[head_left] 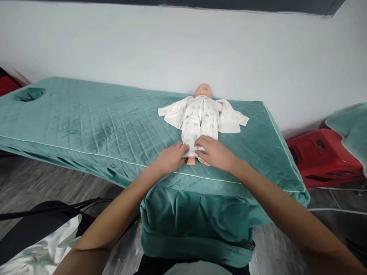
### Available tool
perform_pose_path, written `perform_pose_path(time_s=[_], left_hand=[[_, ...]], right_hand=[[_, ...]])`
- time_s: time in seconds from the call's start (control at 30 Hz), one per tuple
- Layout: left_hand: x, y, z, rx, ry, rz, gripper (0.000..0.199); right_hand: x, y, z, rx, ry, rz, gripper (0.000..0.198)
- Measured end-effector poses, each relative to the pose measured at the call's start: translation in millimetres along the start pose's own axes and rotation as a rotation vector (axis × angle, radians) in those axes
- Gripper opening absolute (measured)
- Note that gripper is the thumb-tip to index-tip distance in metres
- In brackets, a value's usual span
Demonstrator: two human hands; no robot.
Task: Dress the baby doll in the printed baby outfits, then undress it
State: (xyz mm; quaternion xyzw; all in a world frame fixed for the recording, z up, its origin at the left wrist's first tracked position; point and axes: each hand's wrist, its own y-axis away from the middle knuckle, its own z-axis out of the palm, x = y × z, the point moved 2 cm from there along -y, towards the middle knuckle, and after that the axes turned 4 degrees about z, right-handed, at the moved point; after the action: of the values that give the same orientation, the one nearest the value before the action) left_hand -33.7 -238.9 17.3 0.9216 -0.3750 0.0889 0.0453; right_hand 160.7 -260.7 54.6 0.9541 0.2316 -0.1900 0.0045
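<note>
A baby doll (203,90) lies on its back on a green quilted bed, head toward the wall. White printed trousers (191,126) cover its legs and are pulled high over the front of its body. Spread out to both sides beneath it is a white shirt (231,116), sleeves flung wide. My left hand (171,157) pinches the outer edge of one trouser leg near the hem. At the other hem, my right hand (216,152) has thumb and fingers curled on the cloth. The doll's bare feet (191,161) poke out below the hems.
The green bed (114,114) runs along a white wall, with a face hole (30,94) at its far left. A red plastic stool (323,156) stands at the right. Patterned white cloth (43,248) lies on something dark at lower left.
</note>
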Motion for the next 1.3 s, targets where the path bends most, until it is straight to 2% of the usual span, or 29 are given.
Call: perform_pose_path(time_s=[0.1,0.17,0.23,0.4,0.47,0.57,0.63,0.77,0.83,0.9,0.97,1.03,1.07,1.17,1.3], left_hand=[[1.7,-3.0,4.4,-0.005,-0.015,-0.059,0.013],[1.1,-5.0,7.1,0.008,0.023,-0.074,0.013],[-0.7,-6.3,9.1,0.040,0.069,-0.074,0.013],[-0.5,-7.1,10.3,0.120,0.230,-0.011,0.004],[2.7,-5.1,8.1,0.139,0.305,0.021,0.002],[8.1,2.9,1.2,0.129,0.370,0.047,0.004],[9.7,9.7,-4.8,0.066,0.384,0.069,0.004],[-2.4,10.6,-16.5,-0.118,0.530,0.162,0.009],[-19.8,-1.3,-20.3,-0.112,0.668,0.151,0.019],[-43.3,-20.7,-20.1,0.003,0.683,0.065,0.024],[-66.2,-42.5,-14.8,0.166,0.498,-0.034,0.022],[-80.8,-62.7,-4.3,0.248,0.255,-0.025,0.026],[-84.8,-71.6,2.2,0.260,0.154,0.008,0.030],[-88.9,-92.7,21.2,0.241,-0.008,0.133,0.037],[-89.6,-114.4,34.2,0.209,-0.010,0.268,0.036]], right_hand=[[-11.1,-18.9,12.6,-0.212,0.174,0.080,0.023],[-15.2,-24.0,17.6,-0.297,0.252,0.122,0.031],[-17.5,-24.9,19.8,-0.291,0.284,0.135,0.031],[-17.5,-18.6,23.4,-0.178,0.268,0.117,0.024],[-16.6,-13.5,23.6,-0.131,0.205,0.089,0.019],[-13.7,-1.9,21.2,-0.096,-0.024,0.047,0.008],[-10.5,6.4,18.0,-0.098,-0.157,0.024,0.003],[0.2,10.4,7.9,-0.144,-0.320,-0.063,0.008],[13.2,2.5,0.6,-0.118,-0.423,-0.033,0.010],[35.3,-9.4,-6.0,-0.001,-0.424,0.051,0.014],[65.4,-19.8,-8.8,0.179,-0.264,0.158,0.019],[98.1,-25.1,-4.7,0.311,-0.024,0.269,0.024],[113.1,-26.0,0.2,0.325,0.076,0.292,0.026],[145.3,-24.8,20.2,0.292,0.209,0.185,0.032],[160.3,-27.8,38.4,0.266,0.174,-0.008,0.034]])
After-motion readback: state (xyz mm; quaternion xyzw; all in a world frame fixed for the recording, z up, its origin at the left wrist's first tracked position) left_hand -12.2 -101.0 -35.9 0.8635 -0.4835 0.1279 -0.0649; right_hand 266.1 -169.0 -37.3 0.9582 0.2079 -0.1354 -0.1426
